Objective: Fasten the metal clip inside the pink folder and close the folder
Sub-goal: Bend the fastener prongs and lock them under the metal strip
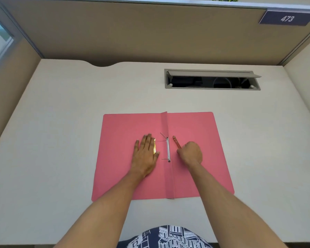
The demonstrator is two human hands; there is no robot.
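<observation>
left hand [145, 153] flat, fingers spread | right hand [191, 152] fisted on strip [176, 142] | metal clip [168, 149] lengthwise along spine

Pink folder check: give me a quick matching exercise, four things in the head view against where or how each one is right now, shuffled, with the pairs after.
Things:
1. pink folder
2. left hand
3. right hand
4. metal clip

States:
A. closed around a thin reddish pen-like tool whose tip points away from the person
B. lying along the centre fold, its thin prongs sticking out to the left
C. flat, palm down, on the left flap over a gold strip
D. lying open on the desk

Pairs: 1-D, 2-C, 3-A, 4-B
</observation>
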